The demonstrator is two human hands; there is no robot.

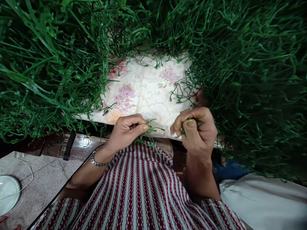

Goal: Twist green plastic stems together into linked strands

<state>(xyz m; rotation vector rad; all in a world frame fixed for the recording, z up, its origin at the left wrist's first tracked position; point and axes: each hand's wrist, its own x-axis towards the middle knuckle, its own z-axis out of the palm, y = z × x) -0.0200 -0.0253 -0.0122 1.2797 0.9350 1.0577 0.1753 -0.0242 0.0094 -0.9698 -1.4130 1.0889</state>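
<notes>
My left hand (130, 129) pinches several thin green stems (151, 135) between thumb and forefinger, their loose ends drooping over my lap. To its right, my right hand (196, 127) is curled closed near the front edge of the flowered cloth (153, 92). Bits of green stem show between its thumb and fingers. The two hands are apart. Curly green stalks with small buds or tips lie in a large heap on the left (59, 80) and another heap on the right (244, 89), both reaching round the back of the cloth.
A few loose stalks (182, 91) and a small pale flower (164, 83) lie on the cloth. Down at the left, a round white object (9, 194) and a thin cord (30, 169) are on the speckled floor (52, 172). Pale fabric (263, 198) is at the lower right.
</notes>
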